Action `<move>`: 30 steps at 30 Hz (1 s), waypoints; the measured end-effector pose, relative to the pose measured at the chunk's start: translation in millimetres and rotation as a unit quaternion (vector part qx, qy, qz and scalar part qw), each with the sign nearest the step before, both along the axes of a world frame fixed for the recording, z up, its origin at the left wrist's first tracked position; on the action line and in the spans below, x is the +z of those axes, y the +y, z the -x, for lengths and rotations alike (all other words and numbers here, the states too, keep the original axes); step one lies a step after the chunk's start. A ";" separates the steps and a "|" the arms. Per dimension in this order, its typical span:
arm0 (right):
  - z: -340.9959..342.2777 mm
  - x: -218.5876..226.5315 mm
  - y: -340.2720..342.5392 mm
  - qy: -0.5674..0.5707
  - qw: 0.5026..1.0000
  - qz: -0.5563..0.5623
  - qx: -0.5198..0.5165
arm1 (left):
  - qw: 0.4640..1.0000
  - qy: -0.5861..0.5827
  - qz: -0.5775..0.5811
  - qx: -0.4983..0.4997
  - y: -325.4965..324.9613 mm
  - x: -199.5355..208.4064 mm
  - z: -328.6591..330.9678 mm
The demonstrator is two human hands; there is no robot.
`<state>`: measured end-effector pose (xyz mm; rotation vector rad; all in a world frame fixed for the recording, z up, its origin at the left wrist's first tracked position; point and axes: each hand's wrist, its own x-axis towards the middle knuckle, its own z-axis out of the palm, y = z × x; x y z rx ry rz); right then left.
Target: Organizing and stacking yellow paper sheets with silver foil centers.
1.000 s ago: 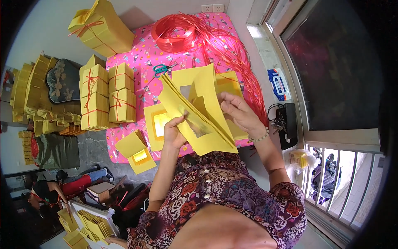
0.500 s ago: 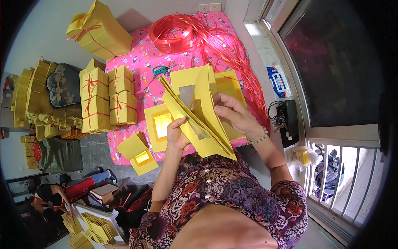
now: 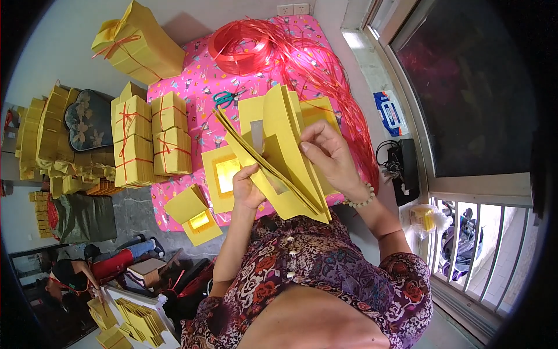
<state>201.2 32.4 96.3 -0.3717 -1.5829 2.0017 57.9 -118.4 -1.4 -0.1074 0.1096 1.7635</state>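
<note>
My left hand [image 3: 249, 189] is closed round the lower edge of a stack of yellow paper sheets [image 3: 293, 202], held tilted above the table. My right hand [image 3: 334, 157], with a beaded bracelet at the wrist, pinches the edge of the yellow sheets standing apart [image 3: 283, 142] on the stack's right side. Between the two parts is a V-shaped gap, and a greyish patch shows inside. Beneath and behind them lie more yellow sheets [image 3: 319, 110]. Left of my left hand lies a yellow sheet with a shiny gold square [image 3: 226, 176].
The table has a pink patterned cover [image 3: 200, 75]. On it are green-handled scissors [image 3: 224, 99], a red strapping coil [image 3: 238, 55] with loose strands, tied yellow bundles [image 3: 133, 119] and a small gold-patched stack [image 3: 199, 222]. Another person [image 3: 72, 273] works at lower left. A barred window [image 3: 482, 244] is at right.
The sheets at my right hand have separated more, so several edges now show there. My right hand has shifted slightly; the left hand keeps its hold.
</note>
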 end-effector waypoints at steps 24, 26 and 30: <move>-1.6 0.8 4.0 -0.002 0.993 0.101 0.066 | 1.000 -0.001 0.013 -0.001 2.2 -1.3 -0.8; -2.4 1.2 4.4 -0.002 0.992 0.104 0.074 | 1.000 -0.012 0.004 0.000 2.3 -0.8 -1.2; -3.1 4.4 4.4 -0.012 0.991 0.105 0.083 | 1.000 -0.018 0.000 -0.008 0.1 -8.4 1.1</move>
